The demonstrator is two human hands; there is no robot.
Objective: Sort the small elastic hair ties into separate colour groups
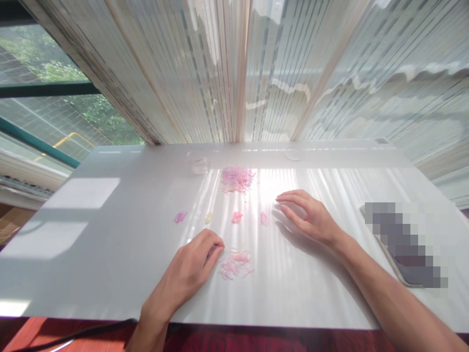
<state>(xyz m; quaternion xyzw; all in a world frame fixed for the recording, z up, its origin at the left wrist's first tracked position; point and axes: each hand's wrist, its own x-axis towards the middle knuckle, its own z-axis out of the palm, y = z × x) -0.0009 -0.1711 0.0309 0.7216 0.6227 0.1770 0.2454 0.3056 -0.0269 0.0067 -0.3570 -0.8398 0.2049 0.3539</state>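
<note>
A large loose pile of thin pink and purple strands, which look like small rubber bands, lies at the back middle of the white table. In front of it runs a row of small clumps: a purple clump, a pale yellow clump, a coral-pink clump and a light pink clump. Nearer me is a spread-out pink pile. My left hand is just left of this pile, thumb and fingertips pinched together; anything between them is hidden. Right of the row hovers my right hand, thumb and fingers apart, holding nothing.
A clear round container stands at the back left of the big pile. A clear round lid lies farther right by the back edge. A blurred-out phone-like device is on the right. Curtains hang behind the white table.
</note>
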